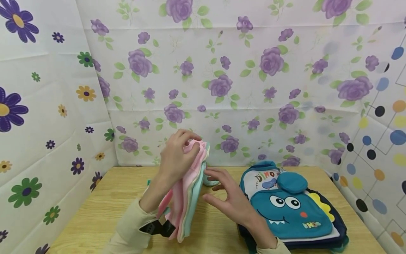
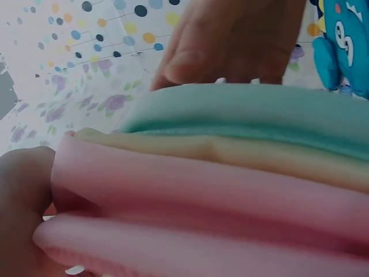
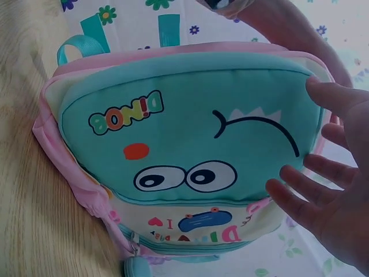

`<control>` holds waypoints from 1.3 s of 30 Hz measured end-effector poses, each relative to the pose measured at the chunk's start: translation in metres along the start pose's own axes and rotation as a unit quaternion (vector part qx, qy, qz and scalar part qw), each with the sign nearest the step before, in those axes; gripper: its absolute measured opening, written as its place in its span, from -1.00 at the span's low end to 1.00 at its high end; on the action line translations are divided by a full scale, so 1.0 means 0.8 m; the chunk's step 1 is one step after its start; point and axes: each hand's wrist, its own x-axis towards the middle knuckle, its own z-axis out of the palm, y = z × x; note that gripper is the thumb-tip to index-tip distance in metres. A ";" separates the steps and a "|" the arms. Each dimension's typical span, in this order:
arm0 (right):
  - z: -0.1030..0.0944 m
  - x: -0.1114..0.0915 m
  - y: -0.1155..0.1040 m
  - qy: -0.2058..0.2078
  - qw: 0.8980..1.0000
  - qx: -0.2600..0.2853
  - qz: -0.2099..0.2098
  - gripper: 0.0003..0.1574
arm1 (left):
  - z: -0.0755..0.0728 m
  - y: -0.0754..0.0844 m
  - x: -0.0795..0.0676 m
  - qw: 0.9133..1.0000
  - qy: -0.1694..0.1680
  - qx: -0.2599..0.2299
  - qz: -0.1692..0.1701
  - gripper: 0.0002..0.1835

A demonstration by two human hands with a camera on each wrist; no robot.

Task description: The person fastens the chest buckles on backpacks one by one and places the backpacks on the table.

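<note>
A pink and mint children's backpack (image 1: 192, 190) stands on edge on the table, its side turned toward me in the head view. My left hand (image 1: 177, 157) grips its pink part near the upper end, thumb and fingers around the edge. The right wrist view shows the mint front panel (image 3: 190, 127) with cartoon eyes and "DINO" lettering. Beside that panel my right hand (image 1: 229, 197) is spread, its fingers straight or loosely bent and the fingertips close to the fabric. A small round mint pouch (image 3: 137, 266) hangs from the zipper.
A teal and navy dinosaur backpack (image 1: 291, 211) lies face up at the right of the wooden table (image 1: 95, 208). Flowered cloth (image 1: 203, 70) hangs behind the table and at the left, with dotted cloth (image 1: 380, 169) at the right.
</note>
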 end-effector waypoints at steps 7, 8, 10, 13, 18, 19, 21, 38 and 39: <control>-0.002 -0.001 0.001 0.000 1.000 -0.002 -0.011 -0.17 | 0.010 -0.003 -0.013 0.999 0.010 -0.045 0.024 -0.86; -0.002 -0.001 0.001 0.002 1.000 -0.004 -0.012 -0.16 | 0.011 -0.003 -0.015 0.998 0.012 -0.054 0.026 -0.86; -0.003 -0.002 0.001 0.003 1.000 -0.009 -0.012 -0.14 | 0.012 -0.004 -0.018 0.997 0.015 -0.070 0.030 -0.87; -0.006 -0.002 0.001 0.004 1.000 -0.014 -0.011 -0.13 | 0.014 -0.005 -0.021 0.995 0.014 -0.093 0.037 -0.87; -0.014 -0.001 -0.001 0.017 1.000 -0.019 -0.013 -0.09 | 0.019 -0.003 -0.027 0.992 0.000 -0.115 0.049 -0.87; -0.016 -0.001 -0.001 0.020 1.000 -0.019 -0.013 -0.09 | 0.021 -0.002 -0.028 0.992 -0.002 -0.118 0.049 -0.87; -0.018 -0.002 0.000 0.024 0.999 -0.021 -0.015 -0.08 | 0.024 0.000 -0.031 0.991 -0.001 -0.127 0.047 -0.88; -0.037 -0.004 0.008 0.068 0.996 -0.055 0.016 -0.11 | 0.051 -0.007 -0.056 0.979 0.030 -0.191 0.059 -0.92; -0.039 -0.005 0.009 0.069 0.996 -0.054 0.017 -0.12 | 0.052 -0.009 -0.058 0.979 0.027 -0.194 0.058 -0.92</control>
